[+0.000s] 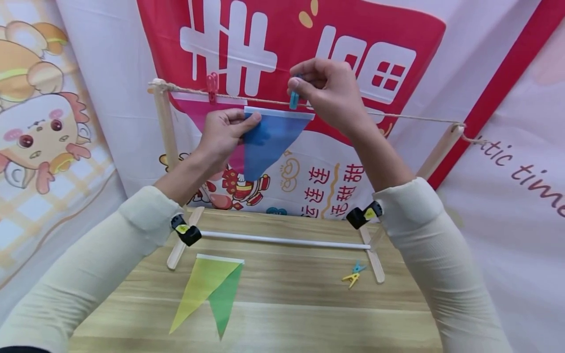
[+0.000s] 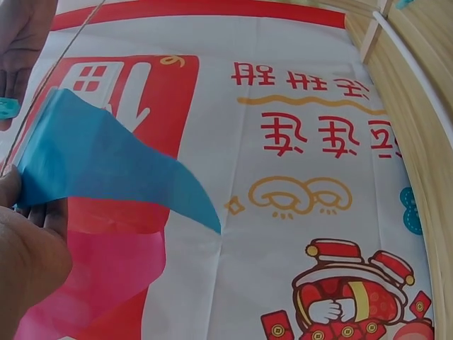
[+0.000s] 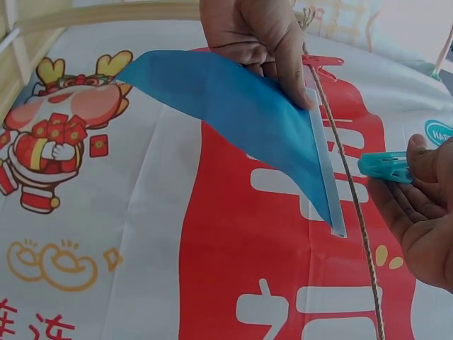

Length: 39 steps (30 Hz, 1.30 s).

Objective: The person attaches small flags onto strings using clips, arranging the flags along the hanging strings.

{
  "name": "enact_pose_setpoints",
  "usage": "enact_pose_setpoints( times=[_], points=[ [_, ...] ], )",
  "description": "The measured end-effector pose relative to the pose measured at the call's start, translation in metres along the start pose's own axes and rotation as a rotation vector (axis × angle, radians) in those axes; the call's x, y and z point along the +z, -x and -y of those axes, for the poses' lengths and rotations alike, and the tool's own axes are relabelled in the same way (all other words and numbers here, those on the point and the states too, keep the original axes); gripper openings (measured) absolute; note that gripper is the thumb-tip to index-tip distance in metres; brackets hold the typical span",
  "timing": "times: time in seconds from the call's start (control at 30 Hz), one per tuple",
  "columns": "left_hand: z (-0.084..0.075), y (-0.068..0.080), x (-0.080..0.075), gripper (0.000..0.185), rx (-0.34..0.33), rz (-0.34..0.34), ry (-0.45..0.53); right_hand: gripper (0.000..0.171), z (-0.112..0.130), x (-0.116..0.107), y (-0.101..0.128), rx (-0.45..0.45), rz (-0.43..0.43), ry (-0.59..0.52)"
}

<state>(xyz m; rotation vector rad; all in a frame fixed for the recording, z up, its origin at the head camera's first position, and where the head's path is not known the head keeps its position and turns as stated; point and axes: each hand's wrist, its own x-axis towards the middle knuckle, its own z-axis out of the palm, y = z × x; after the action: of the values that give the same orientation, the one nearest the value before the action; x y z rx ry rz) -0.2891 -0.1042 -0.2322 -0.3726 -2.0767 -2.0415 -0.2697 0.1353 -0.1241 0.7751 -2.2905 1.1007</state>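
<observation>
Cream sleeves (image 1: 454, 264), a blue flag (image 1: 275, 139) and a string (image 1: 410, 116)

Both forearms stretch forward from the bottom corners, with a small black camera (image 1: 187, 234) at the left cuff and another (image 1: 362, 216) at the right. The left hand (image 1: 222, 132) is closed to a pinch, thumb and fingers on the upper left corner of the blue flag. That flag hangs point down, its white edge just below the string. The right hand (image 1: 333, 90) pinches a blue clothespin (image 1: 294, 99) between thumb and fingers, its other fingers curled in; the right wrist view shows the pin just beside the string, apart from the flag.

Further left, a pink clothespin (image 1: 213, 87) sits over the string and the white edge of a pink flag (image 1: 192, 108), which the blue one partly overlaps. The string runs between a left post (image 1: 166, 127) and a right post (image 1: 441, 149), both wooden.

Below, a white rod (image 1: 282, 240) spans the stand's feet. On the table (image 1: 318, 318) lie a yellow flag (image 1: 194, 289) and a green flag (image 1: 227, 294), overlapping. Near the right foot are a second blue clothespin (image 1: 358, 267) and a yellow clothespin (image 1: 351, 279). Behind hangs a printed cloth (image 1: 397, 34).
</observation>
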Motion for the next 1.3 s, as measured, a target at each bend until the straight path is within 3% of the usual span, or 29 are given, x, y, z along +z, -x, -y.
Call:
enact_pose_setpoints(
  times=[0.6, 0.9, 1.3],
  points=[
    [-0.005, -0.002, -0.001, 0.050, 0.010, 0.004, 0.019, 0.030, 0.005, 0.019, -0.020, 0.110, -0.065, -0.197],
    [-0.006, -0.005, 0.000, 0.042, -0.005, 0.018, 0.031, 0.026, 0.008, 0.028, -0.025, 0.120, -0.087, -0.189],
    [-0.004, -0.003, -0.002, 0.048, -0.013, 0.020, 0.033, 0.026, 0.004, 0.033, -0.028, 0.136, -0.072, -0.168]
  ],
)
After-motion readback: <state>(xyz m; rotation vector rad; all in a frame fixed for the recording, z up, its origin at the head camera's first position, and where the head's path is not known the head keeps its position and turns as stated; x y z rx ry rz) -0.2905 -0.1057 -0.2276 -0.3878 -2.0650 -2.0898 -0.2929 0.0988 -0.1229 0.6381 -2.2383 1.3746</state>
